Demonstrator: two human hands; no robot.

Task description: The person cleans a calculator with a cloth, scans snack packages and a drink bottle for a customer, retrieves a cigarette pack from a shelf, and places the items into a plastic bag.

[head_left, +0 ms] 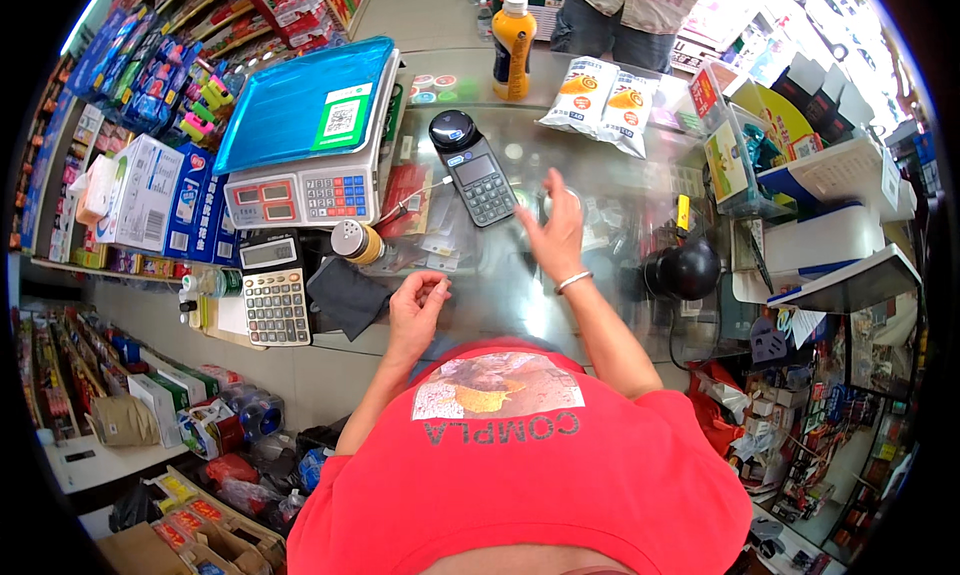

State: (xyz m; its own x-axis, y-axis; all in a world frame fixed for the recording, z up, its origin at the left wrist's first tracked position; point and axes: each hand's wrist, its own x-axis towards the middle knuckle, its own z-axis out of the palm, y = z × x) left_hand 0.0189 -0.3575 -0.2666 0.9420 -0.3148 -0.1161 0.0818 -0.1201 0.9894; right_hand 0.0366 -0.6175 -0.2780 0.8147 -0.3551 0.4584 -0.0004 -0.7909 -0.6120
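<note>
My right hand (556, 237) reaches over the glass counter (480, 285), thumb and fingers spread, holding nothing. A silver bangle circles that wrist. Just left of its fingers lies a dark payment terminal (484, 187) with a keypad and a round black top. My left hand (416, 310) rests by the counter's near edge, fingers curled in with nothing seen in them. Left of it is a dark folded cloth (349, 297). Farther off stand an orange drink bottle (513, 47) with a white cap and two white-and-orange snack bags (604, 107).
A weighing scale (300, 197) with a blue-covered pan stands on the left, near a calculator (275, 305) and a yellow-labelled jar (356, 242). At right are a black round device (686, 270) and a clear bin (735, 165). A person (630, 20) stands across the counter.
</note>
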